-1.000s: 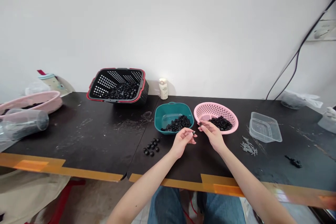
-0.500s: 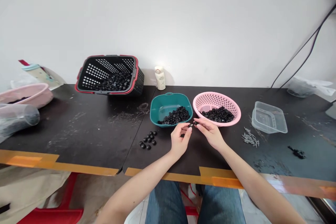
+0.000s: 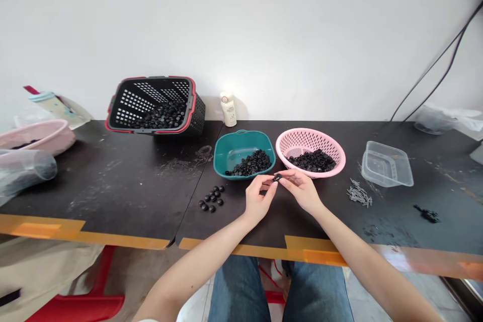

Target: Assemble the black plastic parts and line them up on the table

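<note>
My left hand [image 3: 260, 196] and my right hand [image 3: 302, 190] meet over the table, just in front of the teal basin and the pink basket. Between their fingertips is a small round black part [image 3: 277, 177], pinched from both sides; its details are too small to make out. Black pieces lie heaped in the teal basin [image 3: 224, 146], and black ring-like pieces fill the bottom of the pink basket [image 3: 332, 143]. On the table left of my left hand sits a loose group of round black caps [image 3: 212, 200].
A dark basket with red trim [image 3: 194, 110] holds many black caps at the back left. Beside it stands a white bottle [image 3: 228, 109]. To the right are grey pins [image 3: 359, 193], a clear plastic box [image 3: 388, 163] and a small black cluster [image 3: 427, 214].
My hands have come together; two small pieces held apart at the fingertips now touch as one. The view has shifted slightly.
</note>
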